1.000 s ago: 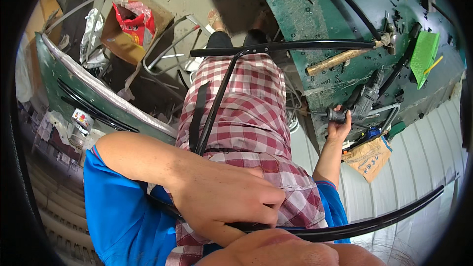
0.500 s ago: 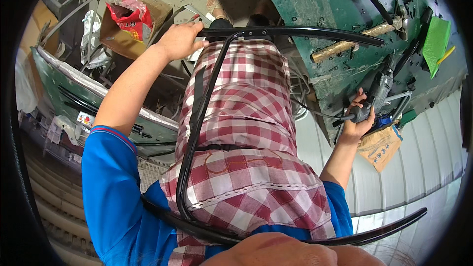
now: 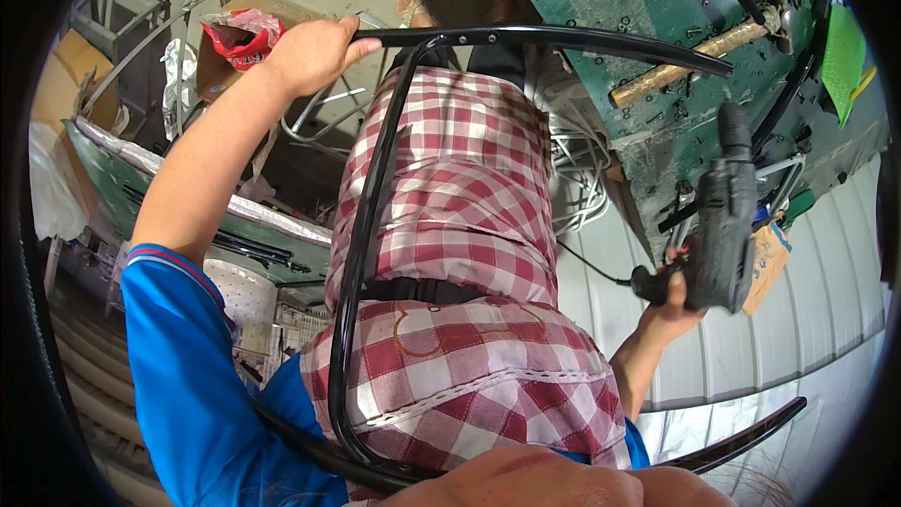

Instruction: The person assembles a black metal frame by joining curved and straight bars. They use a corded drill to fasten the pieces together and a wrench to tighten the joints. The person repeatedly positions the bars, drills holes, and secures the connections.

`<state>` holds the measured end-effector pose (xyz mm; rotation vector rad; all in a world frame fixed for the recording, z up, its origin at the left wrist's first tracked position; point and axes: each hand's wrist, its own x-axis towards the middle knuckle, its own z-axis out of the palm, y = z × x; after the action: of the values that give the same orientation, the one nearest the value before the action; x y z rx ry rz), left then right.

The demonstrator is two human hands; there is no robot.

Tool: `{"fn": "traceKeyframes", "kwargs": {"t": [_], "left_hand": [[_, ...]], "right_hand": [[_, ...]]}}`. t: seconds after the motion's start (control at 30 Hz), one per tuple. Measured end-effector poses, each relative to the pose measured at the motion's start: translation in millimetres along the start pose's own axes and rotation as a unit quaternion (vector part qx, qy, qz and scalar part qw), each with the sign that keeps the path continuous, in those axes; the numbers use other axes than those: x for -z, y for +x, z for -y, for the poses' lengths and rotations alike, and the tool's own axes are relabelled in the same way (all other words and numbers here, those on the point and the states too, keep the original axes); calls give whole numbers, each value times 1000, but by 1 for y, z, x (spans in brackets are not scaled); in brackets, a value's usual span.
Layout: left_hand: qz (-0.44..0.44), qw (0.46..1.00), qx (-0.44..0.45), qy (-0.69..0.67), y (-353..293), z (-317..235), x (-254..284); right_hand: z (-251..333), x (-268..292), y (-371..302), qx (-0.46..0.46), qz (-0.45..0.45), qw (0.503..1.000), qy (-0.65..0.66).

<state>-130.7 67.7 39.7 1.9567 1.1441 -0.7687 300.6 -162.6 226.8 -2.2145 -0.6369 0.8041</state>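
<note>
A black bent metal tube frame (image 3: 563, 36) lies across my front, its side tube running down over my checked apron (image 3: 450, 197). My left hand (image 3: 324, 52) is closed around the far left end of its top bar. Two small fasteners or holes show on that bar near the joint. In my right hand (image 3: 671, 308) is a dark corded power drill (image 3: 725, 225), held by its handle and lifted beside the bench, chuck pointing away from me. Its cable trails left toward my apron. The frame's near bar runs under my chin and is partly hidden.
On the right stands a green workbench (image 3: 582, 0) with a hammer (image 3: 690, 64), scattered small hardware and a green plastic piece (image 3: 840, 61). White wire rods (image 3: 584, 164) lie beside it. At the left are a red bag (image 3: 242, 38) in a cardboard box and another green table edge (image 3: 122, 164).
The power drill has come up off the bench side, nearer to me, in my right hand. My left hand and the frame's top bar have shifted slightly left and away.
</note>
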Motion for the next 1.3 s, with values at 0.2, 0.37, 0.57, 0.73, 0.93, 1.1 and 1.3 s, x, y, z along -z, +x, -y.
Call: {"fn": "traceKeyframes", "kwargs": {"t": [0.2,0.37,0.57,0.73,0.93,1.1,1.3], "left_hand": [[-45,998,-39,-12,20,0,2],[-33,999,-13,-25,16,-12,-6],[-33,999,-7,-38,7,-8,-18],[-39,998,-1,-52,1,-12,-27],[-38,999,4,-28,6,-10,-25],[-27,999,16,-34,1,-11,-24],[-24,999,15,-27,4,-13,-23]], "right_hand": [[-27,-17,-61,93,188,962,-173],[4,-63,-40,179,327,898,-234],[3,-74,-40,232,287,899,-234],[-1,-72,-35,266,282,895,-222],[2,-68,-37,226,291,898,-242],[2,-71,-30,287,328,868,-239],[3,-78,-30,303,318,865,-244]]}}
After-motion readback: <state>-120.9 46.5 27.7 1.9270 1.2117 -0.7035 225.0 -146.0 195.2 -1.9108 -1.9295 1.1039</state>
